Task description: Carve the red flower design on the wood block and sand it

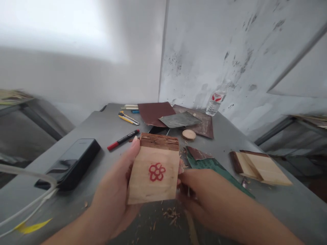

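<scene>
Bark-edged wooden block (153,173) in left hand (112,183) (right hand (201,194) blurred, grip hidden).

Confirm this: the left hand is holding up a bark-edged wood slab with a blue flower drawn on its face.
Wrong colour. The head view shows the flower on the bark-edged wood slab in the left hand is red, not blue.

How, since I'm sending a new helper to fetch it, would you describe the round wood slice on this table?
At the far end of the grey table, sheets of sandpaper lie overlapping. At the near edge of the brown sheet sits a small round slice of wood. It is the only round wooden piece; the others, like the block with the red flower, have corners.
</scene>
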Action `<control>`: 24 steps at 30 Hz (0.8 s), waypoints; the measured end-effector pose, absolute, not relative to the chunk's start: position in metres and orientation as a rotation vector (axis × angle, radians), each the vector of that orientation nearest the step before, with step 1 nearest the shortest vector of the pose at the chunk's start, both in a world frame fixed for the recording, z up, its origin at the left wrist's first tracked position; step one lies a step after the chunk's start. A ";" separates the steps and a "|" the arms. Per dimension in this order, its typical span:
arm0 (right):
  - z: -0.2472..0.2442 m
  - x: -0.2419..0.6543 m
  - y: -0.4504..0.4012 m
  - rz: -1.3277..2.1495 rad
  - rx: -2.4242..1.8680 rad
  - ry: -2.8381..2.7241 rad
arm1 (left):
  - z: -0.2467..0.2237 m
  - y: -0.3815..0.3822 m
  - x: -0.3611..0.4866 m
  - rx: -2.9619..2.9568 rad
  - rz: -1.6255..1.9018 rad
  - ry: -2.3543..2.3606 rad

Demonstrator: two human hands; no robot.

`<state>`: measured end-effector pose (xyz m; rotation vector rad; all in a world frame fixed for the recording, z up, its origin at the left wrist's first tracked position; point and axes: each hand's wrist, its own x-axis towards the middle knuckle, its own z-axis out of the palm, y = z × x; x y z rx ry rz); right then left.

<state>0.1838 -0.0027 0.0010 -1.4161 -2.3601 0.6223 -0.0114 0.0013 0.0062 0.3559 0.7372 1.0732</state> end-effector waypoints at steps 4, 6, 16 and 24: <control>0.010 0.192 0.001 0.725 -1.441 -2.117 | 0.005 0.004 -0.013 0.378 1.127 0.802; 0.011 0.195 -0.001 0.783 -1.408 -2.007 | 0.003 0.005 -0.013 0.428 1.154 0.824; 0.017 0.183 -0.010 0.811 -1.395 -2.280 | -0.004 0.005 -0.010 0.395 1.220 0.890; 0.014 0.182 -0.008 0.817 -1.379 -2.268 | -0.008 0.002 -0.009 0.477 1.204 0.794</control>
